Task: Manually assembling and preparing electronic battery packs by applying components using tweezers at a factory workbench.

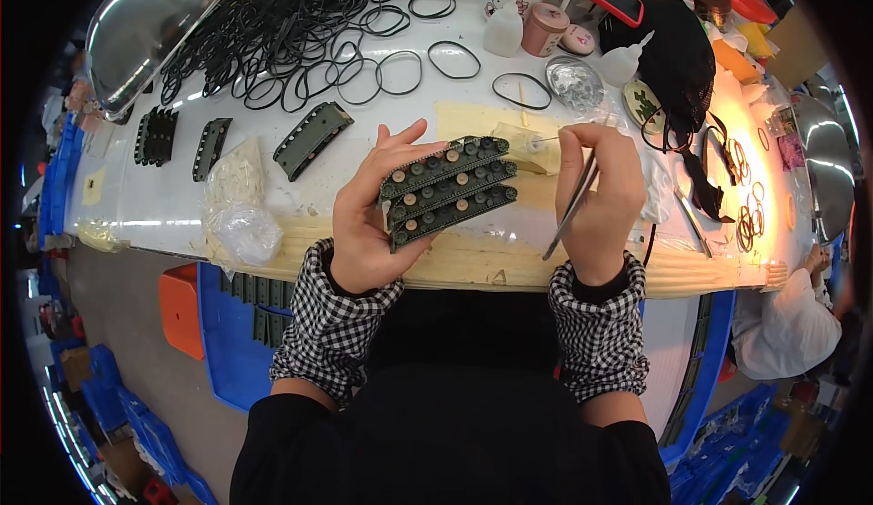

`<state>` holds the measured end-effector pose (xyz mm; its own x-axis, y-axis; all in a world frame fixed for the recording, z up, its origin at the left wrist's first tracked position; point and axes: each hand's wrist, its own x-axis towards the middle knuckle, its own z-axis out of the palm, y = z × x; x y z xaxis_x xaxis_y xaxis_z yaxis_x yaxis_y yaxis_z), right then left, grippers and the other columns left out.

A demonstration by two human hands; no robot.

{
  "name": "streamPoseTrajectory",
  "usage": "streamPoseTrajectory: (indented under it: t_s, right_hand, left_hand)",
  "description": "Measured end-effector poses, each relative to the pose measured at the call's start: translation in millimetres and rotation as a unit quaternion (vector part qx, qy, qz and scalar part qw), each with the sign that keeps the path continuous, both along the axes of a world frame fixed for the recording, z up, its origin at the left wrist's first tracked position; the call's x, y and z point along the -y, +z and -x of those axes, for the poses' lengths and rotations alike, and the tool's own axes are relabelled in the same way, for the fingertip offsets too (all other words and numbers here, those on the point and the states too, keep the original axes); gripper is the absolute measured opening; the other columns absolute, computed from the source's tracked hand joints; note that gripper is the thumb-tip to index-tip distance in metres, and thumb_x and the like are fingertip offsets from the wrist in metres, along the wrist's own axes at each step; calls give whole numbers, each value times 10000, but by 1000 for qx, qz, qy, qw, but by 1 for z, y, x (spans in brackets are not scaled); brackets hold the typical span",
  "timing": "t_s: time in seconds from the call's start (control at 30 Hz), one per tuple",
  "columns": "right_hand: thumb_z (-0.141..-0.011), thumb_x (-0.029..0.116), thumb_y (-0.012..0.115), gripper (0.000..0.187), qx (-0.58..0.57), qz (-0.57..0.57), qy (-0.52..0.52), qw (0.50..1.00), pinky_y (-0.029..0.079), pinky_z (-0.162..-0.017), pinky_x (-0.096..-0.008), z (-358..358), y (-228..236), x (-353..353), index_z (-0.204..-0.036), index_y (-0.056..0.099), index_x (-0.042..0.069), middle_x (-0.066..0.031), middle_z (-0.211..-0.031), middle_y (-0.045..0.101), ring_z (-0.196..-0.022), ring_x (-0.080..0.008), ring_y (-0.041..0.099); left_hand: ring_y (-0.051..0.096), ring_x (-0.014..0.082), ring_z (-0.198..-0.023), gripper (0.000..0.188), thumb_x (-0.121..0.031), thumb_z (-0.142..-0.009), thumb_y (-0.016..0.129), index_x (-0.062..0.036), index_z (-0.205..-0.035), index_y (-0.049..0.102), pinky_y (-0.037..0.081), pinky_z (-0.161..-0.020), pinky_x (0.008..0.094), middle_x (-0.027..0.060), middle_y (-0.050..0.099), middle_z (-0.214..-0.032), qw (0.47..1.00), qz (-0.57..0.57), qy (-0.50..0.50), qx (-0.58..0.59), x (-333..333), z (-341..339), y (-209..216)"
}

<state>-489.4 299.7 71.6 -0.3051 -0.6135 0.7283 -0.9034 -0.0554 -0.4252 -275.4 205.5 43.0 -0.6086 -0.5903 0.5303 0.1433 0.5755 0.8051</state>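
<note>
1. Gripping three dark green track strips fanned in left hand, centre of bench.
2. Pinching metal tweezers in right hand, at three o'clock of strips.
3. Probably fitting small pieces; next calling for steady tip placement.

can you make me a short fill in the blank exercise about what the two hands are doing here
1. The left hand holds ____ dark green toothed plastic strips side by side.
2. The right hand holds thin metal ____.
3. The loose black rubber rings lie piled on the white ____.

Missing words: three; tweezers; table
</note>
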Motion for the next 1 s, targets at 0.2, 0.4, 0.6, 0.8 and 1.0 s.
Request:
streamPoseTrajectory:
  t_s: [0.2, 0.4, 0.6, 0.8, 1.0]
  right_hand:
    - [-984, 69, 554, 98, 404, 56, 145, 901, 509, -718, -240, -34, 16, -11, -950, 541, -22, -94, -864, 658, -771, -126, 658]
    - [-1000, 59, 517, 85, 460, 40, 167, 871, 525, -752, -236, -39, 15, -9, -996, 521, -26, -91, -875, 652, -801, -128, 669]
    - [-996, 46, 519, 70, 423, 30, 163, 891, 528, -747, -235, -37, 12, -8, -997, 523, -24, -83, -875, 650, -794, -126, 669]
    - [-995, 59, 530, 84, 464, 54, 164, 869, 527, -762, -243, -38, 15, -8, -987, 532, -24, -86, -894, 651, -814, -132, 664]
    - [-991, 55, 537, 79, 393, 73, 170, 901, 514, -797, -250, -36, 13, -2, -984, 537, -23, -92, -904, 652, -833, -125, 640]
  left_hand:
    - [403, 412, -1361, 526, -53, -730, 746, 3, -1220, 562, 87, -1163, 606, 179, 634, -1234, 1000, -1, -1, 10, 0, -1, 1]
    - [404, 415, -1359, 525, -50, -731, 748, 2, -1219, 562, 84, -1164, 603, 177, 632, -1236, 1000, 1, -5, 9, 1, -1, 0]
    - [401, 414, -1361, 524, -42, -730, 749, 1, -1218, 563, 83, -1164, 603, 174, 633, -1235, 1000, 4, 2, 12, 0, 0, 0]
    - [416, 379, -1361, 533, -115, -710, 733, -52, -1221, 595, 83, -1169, 589, 108, 623, -1274, 1000, -10, 8, 15, 0, -1, -2]
    - [414, 379, -1362, 527, -102, -715, 737, -49, -1220, 594, 75, -1171, 586, 110, 621, -1273, 1000, -9, -2, 18, -1, -1, 0]
